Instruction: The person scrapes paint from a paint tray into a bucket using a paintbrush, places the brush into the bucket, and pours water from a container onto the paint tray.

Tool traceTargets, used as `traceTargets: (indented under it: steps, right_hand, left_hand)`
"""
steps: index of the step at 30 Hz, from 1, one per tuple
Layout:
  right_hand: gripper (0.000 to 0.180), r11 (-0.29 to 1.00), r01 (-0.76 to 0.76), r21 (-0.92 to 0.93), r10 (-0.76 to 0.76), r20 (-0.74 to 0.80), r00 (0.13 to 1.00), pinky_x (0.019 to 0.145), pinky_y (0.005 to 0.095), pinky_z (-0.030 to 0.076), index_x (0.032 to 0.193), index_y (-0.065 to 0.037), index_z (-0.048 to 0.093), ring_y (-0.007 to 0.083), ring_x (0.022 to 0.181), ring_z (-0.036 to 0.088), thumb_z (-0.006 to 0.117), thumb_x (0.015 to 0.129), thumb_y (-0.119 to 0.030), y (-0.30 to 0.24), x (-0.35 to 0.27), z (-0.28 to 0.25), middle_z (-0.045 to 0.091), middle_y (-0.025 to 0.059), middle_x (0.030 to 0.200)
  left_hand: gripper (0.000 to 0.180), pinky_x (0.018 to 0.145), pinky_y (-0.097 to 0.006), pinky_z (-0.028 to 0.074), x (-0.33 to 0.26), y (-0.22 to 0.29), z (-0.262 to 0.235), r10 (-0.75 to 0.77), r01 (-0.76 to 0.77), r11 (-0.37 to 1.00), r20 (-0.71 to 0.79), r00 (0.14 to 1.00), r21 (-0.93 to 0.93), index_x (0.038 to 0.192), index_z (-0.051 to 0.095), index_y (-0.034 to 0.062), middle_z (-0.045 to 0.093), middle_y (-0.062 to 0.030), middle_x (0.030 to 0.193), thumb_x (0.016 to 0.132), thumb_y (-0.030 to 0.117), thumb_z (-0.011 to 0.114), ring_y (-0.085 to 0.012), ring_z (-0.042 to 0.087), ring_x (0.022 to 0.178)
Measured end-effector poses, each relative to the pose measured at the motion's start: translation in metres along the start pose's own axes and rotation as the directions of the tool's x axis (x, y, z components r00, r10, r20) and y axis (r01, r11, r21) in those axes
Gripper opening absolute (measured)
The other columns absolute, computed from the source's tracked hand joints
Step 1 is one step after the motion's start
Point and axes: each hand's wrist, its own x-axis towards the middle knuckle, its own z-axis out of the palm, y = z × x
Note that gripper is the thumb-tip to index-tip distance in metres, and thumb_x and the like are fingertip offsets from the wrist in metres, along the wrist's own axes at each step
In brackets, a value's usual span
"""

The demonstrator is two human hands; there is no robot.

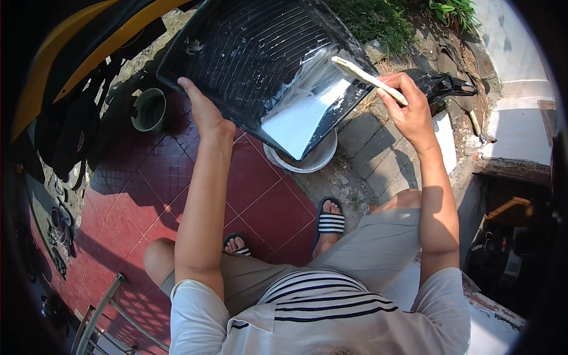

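Observation:
A black ribbed paint tray (236,59) is tilted, with its near corner over a round whitish bucket (319,158). My left hand (208,115) grips the tray's left edge, thumb on the rim and the other fingers hidden below. White paint (302,121) lies pooled in that near corner, and a thin smeared film spreads up the ribs behind it. Pinched in my right hand (411,109) is a pale, flat wooden stick (368,77). Its far end is over the tray's right side, by the smeared paint; whether it touches the tray I cannot tell.
A small green pot (149,110) stands on red floor tiles (260,201) at the left. Grey paving (378,148) and a black plastic bag (441,86) lie to the right, beside a white wall (520,59). A yellow and black vehicle part (106,35) is at upper left.

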Motion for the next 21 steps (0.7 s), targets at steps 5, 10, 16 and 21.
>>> traceTargets:
  steps: [5,10,16,21]
  right_hand:
    - [0.016,0.994,0.039,0.104,-0.057,0.17,0.984,0.075,0.0385,0.052,0.097,0.002,0.056,0.0327,0.085,0.066,0.069,0.088,-0.002,-0.014,-0.013,0.029,0.064,0.0147,0.095]
    - [0.018,0.999,0.037,-0.026,-0.037,0.001,0.999,0.074,0.0388,0.052,0.097,0.001,0.055,0.0328,0.084,0.065,0.07,0.088,-0.001,-0.012,-0.006,0.014,0.063,0.0149,0.094]
    - [0.017,0.994,-0.014,-0.111,0.009,-0.043,0.999,0.072,0.04,0.052,0.099,0.001,0.055,0.0343,0.084,0.066,0.068,0.09,-0.004,0.0,0.001,0.017,0.063,0.0168,0.093]
    - [0.016,0.998,-0.054,0.017,0.053,0.057,0.997,0.072,0.0395,0.051,0.097,0.001,0.056,0.0346,0.084,0.066,0.069,0.089,-0.003,-0.005,-0.004,0.029,0.064,0.0171,0.091]
  left_hand:
    - [0.072,0.114,-0.044,0.039,0.001,-0.002,0.0,0.038,-0.038,0.999,0.02,0.999,-0.009,0.152,0.038,0.0097,0.047,-0.01,0.152,0.104,0.062,0.029,-0.0298,0.047,0.137]
    - [0.077,0.111,-0.044,0.044,0.007,-0.005,-0.006,0.072,-0.072,0.997,0.009,0.997,0.015,0.151,0.039,0.0069,0.051,-0.0125,0.148,0.102,0.066,0.03,-0.0297,0.053,0.133]
    - [0.076,0.111,-0.044,0.044,0.003,-0.004,-0.002,0.05,-0.05,0.999,0.025,0.998,-0.003,0.151,0.039,0.0078,0.051,-0.0124,0.148,0.102,0.066,0.031,-0.0301,0.053,0.133]
    - [0.071,0.115,-0.045,0.038,0.002,-0.003,-0.001,0.023,-0.023,1.0,-0.004,1.0,-0.019,0.151,0.04,0.0095,0.048,-0.0102,0.151,0.104,0.061,0.03,-0.0308,0.049,0.136]
